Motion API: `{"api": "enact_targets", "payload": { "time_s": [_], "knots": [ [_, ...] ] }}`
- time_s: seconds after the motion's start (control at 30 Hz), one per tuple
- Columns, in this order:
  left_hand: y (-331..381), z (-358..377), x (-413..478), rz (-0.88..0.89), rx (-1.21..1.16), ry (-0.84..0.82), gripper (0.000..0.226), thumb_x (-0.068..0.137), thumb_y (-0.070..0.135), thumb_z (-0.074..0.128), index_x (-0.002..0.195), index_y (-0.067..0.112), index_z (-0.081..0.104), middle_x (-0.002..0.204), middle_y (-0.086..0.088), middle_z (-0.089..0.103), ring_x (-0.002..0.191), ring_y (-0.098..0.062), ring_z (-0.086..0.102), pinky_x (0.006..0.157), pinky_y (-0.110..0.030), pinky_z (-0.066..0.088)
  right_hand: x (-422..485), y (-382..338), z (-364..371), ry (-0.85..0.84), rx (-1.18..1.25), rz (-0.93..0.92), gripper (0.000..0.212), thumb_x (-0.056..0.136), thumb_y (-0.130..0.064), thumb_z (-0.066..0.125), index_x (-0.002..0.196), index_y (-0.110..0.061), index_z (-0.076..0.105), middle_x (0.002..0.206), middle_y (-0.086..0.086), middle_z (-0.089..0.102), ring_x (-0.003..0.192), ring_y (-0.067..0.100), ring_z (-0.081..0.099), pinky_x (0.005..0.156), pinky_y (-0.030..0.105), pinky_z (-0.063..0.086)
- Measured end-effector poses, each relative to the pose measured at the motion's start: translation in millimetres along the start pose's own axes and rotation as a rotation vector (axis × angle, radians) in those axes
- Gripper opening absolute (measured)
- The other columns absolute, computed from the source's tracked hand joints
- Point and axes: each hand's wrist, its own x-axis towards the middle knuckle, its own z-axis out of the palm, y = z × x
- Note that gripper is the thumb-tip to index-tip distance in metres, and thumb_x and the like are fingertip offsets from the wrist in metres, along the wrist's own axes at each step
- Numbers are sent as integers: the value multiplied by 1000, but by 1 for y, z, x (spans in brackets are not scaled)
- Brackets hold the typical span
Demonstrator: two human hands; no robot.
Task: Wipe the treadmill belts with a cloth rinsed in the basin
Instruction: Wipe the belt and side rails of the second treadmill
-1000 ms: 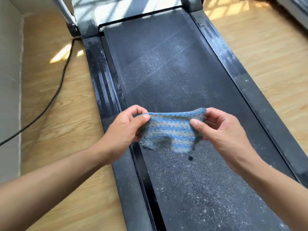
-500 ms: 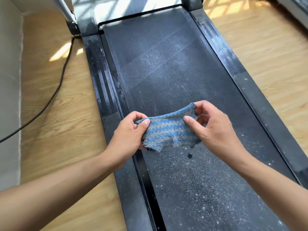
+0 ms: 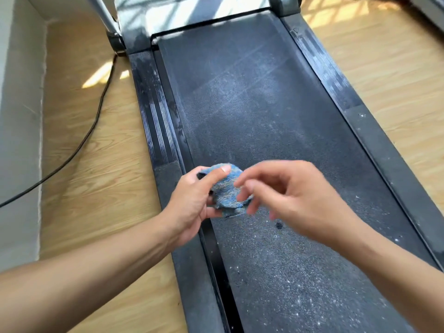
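Observation:
The blue-and-grey striped cloth [image 3: 225,191] is bunched up above the left part of the dusty black treadmill belt [image 3: 252,104]. My left hand [image 3: 192,203] grips the cloth, with the thumb pressed on its top edge. Blurred by motion, my right hand [image 3: 295,195] hovers just right of the cloth. Its fingers are loosely curled and the fingertips overlap the cloth's right edge; no grip shows. White specks cover the near part of the belt, and a small dark wet spot [image 3: 278,224] lies below my right hand. No basin is in view.
Black side rails run along the belt on the left [image 3: 153,111] and on the right [image 3: 374,145]. The grey motor cover [image 3: 192,10] lies at the far end. A black cable [image 3: 96,121] crosses the wooden floor on the left, next to a pale wall [image 3: 19,116].
The cloth was stretched flat between both hands; now it is gathered in my left hand. My right hand has let go of its corner and moved in towards the left.

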Motion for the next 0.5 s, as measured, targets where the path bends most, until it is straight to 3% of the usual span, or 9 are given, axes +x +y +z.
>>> {"api": "enact_targets", "payload": {
  "time_s": [0.07, 0.1, 0.13, 0.2, 0.27, 0.33, 0.43, 0.5],
  "knots": [
    [-2, -2, -2, 8, -46, -31, 37, 95, 18, 71, 127, 1, 64, 108, -17, 77, 84, -26, 76, 68, -45, 66, 4, 18, -3, 178, 73, 88, 16, 93, -23, 77, 107, -29, 72, 95, -5, 76, 86, 15, 74, 74, 31, 57],
    [-2, -3, -2, 15, -74, -55, 34, 96, 16, 70, 126, 1, 64, 111, -19, 77, 87, -26, 76, 71, -46, 66, 5, 26, -1, 182, 115, 181, 29, 87, -35, 83, 112, -32, 69, 101, -6, 75, 93, 14, 73, 80, 32, 58],
    [-3, -4, -2, 27, -87, -75, 32, 95, 15, 70, 124, 2, 64, 112, -19, 76, 89, -25, 75, 75, -45, 66, 6, 34, 4, 119, 224, 292, 42, 80, -46, 87, 115, -31, 68, 104, -5, 75, 98, 13, 72, 83, 33, 58],
    [-4, -5, -1, 68, -86, -107, 30, 92, 14, 73, 119, 7, 63, 110, -18, 73, 91, -25, 71, 81, -42, 63, 7, 43, 15, -23, 491, 459, 49, 75, -44, 85, 114, -17, 70, 106, 2, 78, 103, 14, 72, 86, 36, 59],
    [-4, -7, 1, 131, -54, -117, 32, 84, 14, 78, 111, 11, 60, 106, -16, 70, 92, -24, 67, 81, -37, 61, 7, 50, 24, -9, 584, 427, 43, 77, -33, 86, 109, -7, 73, 105, 13, 78, 99, 20, 72, 94, 43, 58],
    [-2, -11, 2, 165, -35, -99, 34, 77, 13, 80, 103, 15, 58, 98, -9, 74, 84, -17, 69, 77, -28, 59, 10, 52, 26, 81, 551, 354, 36, 78, -30, 91, 102, -7, 77, 103, 21, 78, 93, 24, 71, 99, 48, 54],
    [-1, -19, 5, 136, -46, -57, 36, 79, 14, 80, 108, 18, 60, 94, -5, 79, 74, -15, 70, 75, -27, 56, 16, 53, 22, 113, 492, 319, 38, 75, -42, 89, 99, -13, 78, 97, 23, 75, 90, 27, 64, 92, 53, 49],
    [-4, -24, 7, 125, -51, -39, 32, 87, 9, 77, 113, 19, 61, 97, -5, 79, 73, -15, 69, 71, -27, 57, 19, 53, 20, 90, 541, 337, 33, 79, -34, 88, 103, -15, 76, 98, 19, 72, 92, 29, 64, 90, 56, 52]
  ]
}}
